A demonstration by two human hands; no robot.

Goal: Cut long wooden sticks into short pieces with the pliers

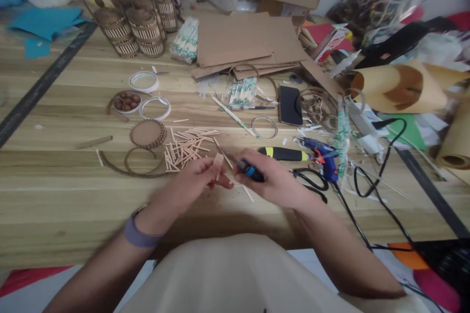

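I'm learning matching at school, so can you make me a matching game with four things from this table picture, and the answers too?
Things:
1. Phone
2. Glue gun
3. Small sticks
4. Right hand

Clues:
A. In a loose heap
B. Wrapped around a black-and-blue tool
C. Dark and rectangular
D. Mostly blue

Pairs: 1-C, 2-D, 3-A, 4-B

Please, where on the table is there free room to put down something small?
Left of the left hand, the table is bare between its near edge and the curved strip. Another bare patch lies between the dark band and the brown balls. Crowded: right of the right hand, with glue gun and phone.
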